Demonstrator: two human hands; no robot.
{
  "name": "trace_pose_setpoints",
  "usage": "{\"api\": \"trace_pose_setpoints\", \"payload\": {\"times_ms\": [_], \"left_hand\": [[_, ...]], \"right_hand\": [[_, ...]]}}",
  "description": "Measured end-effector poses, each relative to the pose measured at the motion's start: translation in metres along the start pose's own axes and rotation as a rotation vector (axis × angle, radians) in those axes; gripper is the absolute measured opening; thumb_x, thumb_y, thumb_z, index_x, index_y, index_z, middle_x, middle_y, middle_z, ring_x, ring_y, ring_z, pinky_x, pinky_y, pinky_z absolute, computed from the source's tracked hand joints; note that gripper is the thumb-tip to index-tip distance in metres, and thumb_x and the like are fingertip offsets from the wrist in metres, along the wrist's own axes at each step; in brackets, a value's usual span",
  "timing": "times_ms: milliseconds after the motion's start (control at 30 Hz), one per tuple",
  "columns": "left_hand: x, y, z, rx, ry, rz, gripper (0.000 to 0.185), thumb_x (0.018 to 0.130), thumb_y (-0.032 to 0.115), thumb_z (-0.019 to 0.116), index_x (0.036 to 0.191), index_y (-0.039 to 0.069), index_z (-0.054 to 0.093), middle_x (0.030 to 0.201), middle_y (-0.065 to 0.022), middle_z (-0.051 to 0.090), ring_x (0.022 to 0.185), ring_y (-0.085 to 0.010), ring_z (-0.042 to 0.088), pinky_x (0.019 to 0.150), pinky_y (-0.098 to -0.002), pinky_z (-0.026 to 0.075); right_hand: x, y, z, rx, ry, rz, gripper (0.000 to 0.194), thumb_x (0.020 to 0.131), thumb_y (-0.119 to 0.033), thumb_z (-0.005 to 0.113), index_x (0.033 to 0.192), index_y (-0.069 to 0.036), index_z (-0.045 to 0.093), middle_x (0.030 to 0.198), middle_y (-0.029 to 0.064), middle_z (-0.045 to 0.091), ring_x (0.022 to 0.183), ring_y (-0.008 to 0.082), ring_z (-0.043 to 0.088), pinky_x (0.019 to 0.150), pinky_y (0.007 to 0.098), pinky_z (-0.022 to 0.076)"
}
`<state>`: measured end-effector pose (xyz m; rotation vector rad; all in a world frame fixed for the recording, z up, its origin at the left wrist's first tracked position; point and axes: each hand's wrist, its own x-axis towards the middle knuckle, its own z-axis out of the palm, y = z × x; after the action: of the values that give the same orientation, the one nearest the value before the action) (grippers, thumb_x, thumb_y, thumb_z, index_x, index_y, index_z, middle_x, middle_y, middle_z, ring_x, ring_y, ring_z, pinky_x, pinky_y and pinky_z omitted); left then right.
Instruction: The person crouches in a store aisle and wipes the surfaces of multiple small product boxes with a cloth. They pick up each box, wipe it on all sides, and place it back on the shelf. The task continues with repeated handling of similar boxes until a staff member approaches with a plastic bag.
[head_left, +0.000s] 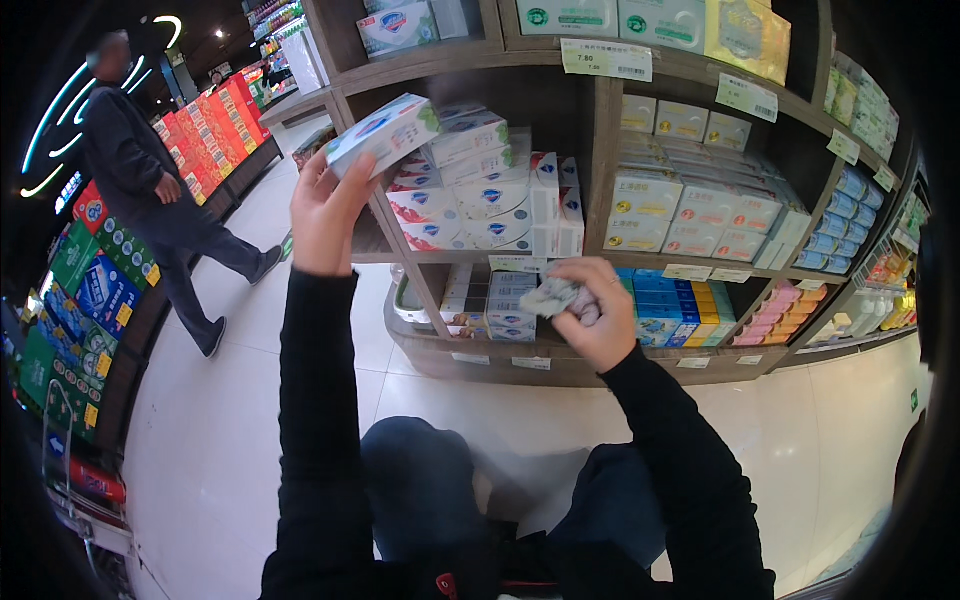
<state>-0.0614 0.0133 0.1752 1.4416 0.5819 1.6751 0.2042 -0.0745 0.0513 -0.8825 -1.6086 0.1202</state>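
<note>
My left hand (334, 206), raised at the left of the shelf unit, grips a white Safeguard soap box (386, 135) with green and blue print, tilted up. My right hand (596, 307) is closed around a crumpled greyish cloth (559, 296), in front of the lower shelf edge. Between and behind my hands, stacked white soap boxes (491, 199) fill part of the middle compartment. A few boxes (469, 142) lie slanted on top of that stack, close to the box I hold.
Grey-wood shelving (607, 165) holds more boxed soap (709, 202) to the right and blue and yellow boxes (667, 307) below. Price tags (607, 60) line its edges. A person (142, 157) walks in the aisle at left, beside a low display (206, 142). A metal cart (90, 525) stands lower left.
</note>
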Motion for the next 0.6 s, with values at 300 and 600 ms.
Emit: {"api": "trace_pose_setpoints", "payload": {"times_ms": [300,600], "left_hand": [[0.099,-0.068,0.013,0.386,-0.019,0.175,0.068,0.074,0.024,0.081,0.119,-0.012,0.044,0.110,-0.0173,0.060,0.101,-0.0211,0.059,0.087,-0.0287,0.047],[0.157,-0.114,-0.014,0.605,-0.135,-0.077,0.095,0.071,0.047,0.079,0.127,-0.016,0.035,0.124,-0.0262,0.050,0.113,-0.0288,0.052,0.096,-0.0313,0.041]], "right_hand": [[-0.018,-0.008,0.008,0.095,-0.212,0.060,0.037,0.063,-0.004,0.064,0.100,-0.004,0.063,0.103,0.0126,0.061,0.100,0.0298,0.056,0.088,0.0363,0.0443],[-0.031,-0.005,0.013,0.168,-0.331,0.093,0.032,0.067,-0.008,0.066,0.098,-0.005,0.060,0.099,0.0133,0.061,0.099,0.0319,0.057,0.088,0.0377,0.0451]]}}
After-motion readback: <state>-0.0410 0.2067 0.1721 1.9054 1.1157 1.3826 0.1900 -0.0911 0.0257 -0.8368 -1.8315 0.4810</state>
